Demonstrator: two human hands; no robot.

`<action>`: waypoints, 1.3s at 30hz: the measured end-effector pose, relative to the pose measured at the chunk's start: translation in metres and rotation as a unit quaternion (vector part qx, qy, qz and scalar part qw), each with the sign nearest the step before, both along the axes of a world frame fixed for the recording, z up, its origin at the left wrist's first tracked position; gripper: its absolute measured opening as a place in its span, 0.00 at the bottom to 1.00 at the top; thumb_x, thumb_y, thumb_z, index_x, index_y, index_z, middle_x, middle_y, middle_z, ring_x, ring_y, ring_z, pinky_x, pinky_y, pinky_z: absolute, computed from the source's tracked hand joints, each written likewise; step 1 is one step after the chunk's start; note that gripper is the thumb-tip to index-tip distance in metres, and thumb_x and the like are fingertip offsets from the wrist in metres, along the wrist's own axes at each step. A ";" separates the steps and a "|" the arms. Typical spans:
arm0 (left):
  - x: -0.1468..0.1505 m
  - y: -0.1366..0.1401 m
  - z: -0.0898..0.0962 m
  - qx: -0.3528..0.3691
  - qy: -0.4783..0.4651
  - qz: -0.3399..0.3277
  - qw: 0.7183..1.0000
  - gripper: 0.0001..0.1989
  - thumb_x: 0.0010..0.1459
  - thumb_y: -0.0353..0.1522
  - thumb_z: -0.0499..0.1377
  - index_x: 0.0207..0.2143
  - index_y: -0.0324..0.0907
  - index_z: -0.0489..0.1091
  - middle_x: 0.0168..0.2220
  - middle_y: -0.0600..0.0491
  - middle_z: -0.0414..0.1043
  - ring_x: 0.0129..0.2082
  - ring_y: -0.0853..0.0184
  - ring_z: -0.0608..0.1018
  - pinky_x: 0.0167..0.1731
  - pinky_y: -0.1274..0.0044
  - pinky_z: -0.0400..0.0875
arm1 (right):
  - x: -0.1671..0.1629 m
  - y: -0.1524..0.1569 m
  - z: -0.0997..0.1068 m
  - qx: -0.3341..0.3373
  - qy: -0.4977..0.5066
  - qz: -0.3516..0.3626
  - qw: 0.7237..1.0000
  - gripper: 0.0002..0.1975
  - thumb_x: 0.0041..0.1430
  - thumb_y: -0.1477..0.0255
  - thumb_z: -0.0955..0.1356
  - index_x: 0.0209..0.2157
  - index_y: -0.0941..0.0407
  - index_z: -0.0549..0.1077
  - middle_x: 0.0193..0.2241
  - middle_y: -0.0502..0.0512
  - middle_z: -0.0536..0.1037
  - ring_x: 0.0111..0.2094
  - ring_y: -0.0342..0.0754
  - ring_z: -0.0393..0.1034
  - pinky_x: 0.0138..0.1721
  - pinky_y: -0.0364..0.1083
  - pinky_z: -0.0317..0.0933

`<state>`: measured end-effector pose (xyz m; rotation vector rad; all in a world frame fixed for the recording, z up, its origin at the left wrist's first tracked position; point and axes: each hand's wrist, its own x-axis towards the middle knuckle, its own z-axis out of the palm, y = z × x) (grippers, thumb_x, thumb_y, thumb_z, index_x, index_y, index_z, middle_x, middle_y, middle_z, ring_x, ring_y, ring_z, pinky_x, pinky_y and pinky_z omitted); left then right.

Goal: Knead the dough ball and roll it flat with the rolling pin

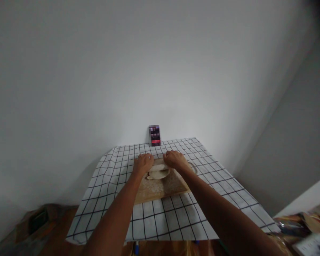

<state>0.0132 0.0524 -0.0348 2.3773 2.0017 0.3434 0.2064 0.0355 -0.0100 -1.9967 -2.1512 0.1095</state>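
Note:
A wooden board [160,188], dusted with what looks like flour, lies on the checked cloth. On its far half is a flat piece of pale dough [158,174]. Across the dough runs a rolling pin [159,166], light in colour. My left hand [144,163] is closed round the pin's left end, and my right hand [174,159] is closed round its right end. Both hands hide the tips of the pin. Part of the dough shows on the near side of the pin; its far part is hidden.
A white cloth with dark grid lines [176,220] covers the table, which stands against a pale wall [160,71]. A small dark box-like item [155,136], blurred out, leans at the back. Beside the board's right edge shows a thin curved loop [194,167]. Several items lie lower right.

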 end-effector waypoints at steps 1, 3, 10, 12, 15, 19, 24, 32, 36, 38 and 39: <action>0.001 -0.003 -0.001 0.014 0.000 0.001 1.000 0.20 0.75 0.36 0.46 0.53 0.46 0.78 0.59 0.46 0.80 0.61 0.52 0.76 0.60 0.59 0.70 | 0.000 -0.004 -0.001 0.008 -0.006 -0.001 1.000 0.23 0.77 0.65 0.58 0.53 0.58 0.81 0.54 0.69 0.83 0.56 0.61 0.77 0.52 0.53 0.67; 0.003 -0.011 -0.003 0.056 -0.001 0.009 0.998 0.19 0.74 0.36 0.49 0.56 0.47 0.77 0.60 0.46 0.80 0.64 0.52 0.75 0.63 0.57 0.68 | -0.001 -0.014 -0.004 0.027 -0.015 -0.008 0.999 0.23 0.77 0.65 0.58 0.53 0.58 0.81 0.54 0.69 0.83 0.56 0.61 0.77 0.53 0.53 0.66; 0.004 -0.049 -0.011 0.125 -0.011 0.007 0.992 0.20 0.73 0.36 0.53 0.60 0.46 0.76 0.63 0.45 0.78 0.67 0.49 0.72 0.67 0.54 0.64 | -0.003 -0.053 -0.012 0.067 -0.002 -0.016 0.998 0.23 0.77 0.68 0.57 0.53 0.57 0.81 0.55 0.66 0.82 0.57 0.57 0.75 0.57 0.51 0.63; 0.002 -0.061 -0.014 0.135 -0.023 -0.009 0.991 0.19 0.72 0.36 0.54 0.59 0.46 0.77 0.61 0.44 0.79 0.66 0.48 0.73 0.67 0.53 0.65 | -0.003 -0.063 -0.016 0.076 0.001 -0.015 0.997 0.23 0.77 0.67 0.57 0.54 0.58 0.80 0.58 0.65 0.81 0.59 0.58 0.74 0.60 0.53 0.61; -0.001 -0.078 -0.021 0.167 -0.040 -0.040 0.984 0.19 0.70 0.34 0.54 0.58 0.46 0.78 0.60 0.44 0.80 0.65 0.50 0.75 0.68 0.53 0.65 | -0.005 -0.078 -0.023 0.084 -0.003 -0.011 0.996 0.24 0.77 0.66 0.57 0.54 0.58 0.81 0.63 0.66 0.78 0.64 0.60 0.70 0.68 0.58 0.52; -0.001 -0.096 -0.029 0.192 -0.052 -0.031 0.980 0.22 0.71 0.31 0.51 0.60 0.43 0.77 0.62 0.42 0.79 0.67 0.52 0.74 0.69 0.53 0.65 | -0.007 -0.101 -0.028 0.078 -0.009 -0.023 0.997 0.26 0.78 0.67 0.55 0.54 0.59 0.82 0.67 0.68 0.73 0.68 0.60 0.66 0.71 0.59 0.46; -0.003 -0.114 -0.027 0.175 -0.046 -0.039 0.983 0.24 0.71 0.32 0.51 0.64 0.42 0.74 0.65 0.41 0.76 0.70 0.51 0.71 0.70 0.53 0.64 | -0.004 -0.124 -0.029 0.097 -0.003 -0.013 0.995 0.26 0.79 0.65 0.55 0.62 0.57 0.78 0.71 0.66 0.69 0.71 0.57 0.63 0.71 0.56 0.46; 0.002 -0.111 -0.014 0.132 -0.019 -0.013 0.991 0.24 0.71 0.32 0.52 0.64 0.43 0.75 0.64 0.44 0.77 0.68 0.53 0.73 0.71 0.58 0.62 | -0.001 -0.118 -0.019 0.071 -0.010 0.005 0.997 0.25 0.80 0.65 0.55 0.63 0.56 0.76 0.72 0.66 0.67 0.69 0.57 0.65 0.66 0.55 0.56; 0.003 -0.092 -0.012 0.123 0.010 -0.001 0.992 0.21 0.73 0.33 0.50 0.59 0.42 0.78 0.62 0.45 0.79 0.65 0.55 0.76 0.69 0.61 0.66 | -0.005 -0.099 -0.008 0.054 0.005 -0.009 0.998 0.25 0.79 0.65 0.56 0.59 0.58 0.78 0.67 0.68 0.73 0.66 0.60 0.69 0.62 0.56 0.60; 0.002 -0.078 -0.009 0.112 0.027 -0.014 0.993 0.20 0.74 0.33 0.50 0.57 0.43 0.79 0.62 0.45 0.79 0.64 0.56 0.77 0.68 0.63 0.66 | -0.006 -0.087 -0.004 0.048 0.010 -0.008 0.999 0.26 0.79 0.66 0.55 0.56 0.60 0.80 0.62 0.70 0.78 0.61 0.61 0.73 0.58 0.55 0.63; 0.001 -0.071 -0.007 0.100 0.036 -0.021 0.994 0.20 0.74 0.33 0.50 0.56 0.44 0.80 0.61 0.46 0.80 0.63 0.57 0.78 0.67 0.64 0.67 | -0.006 -0.079 -0.002 0.045 0.012 -0.005 0.999 0.26 0.79 0.66 0.55 0.54 0.60 0.81 0.58 0.70 0.81 0.59 0.60 0.75 0.57 0.54 0.64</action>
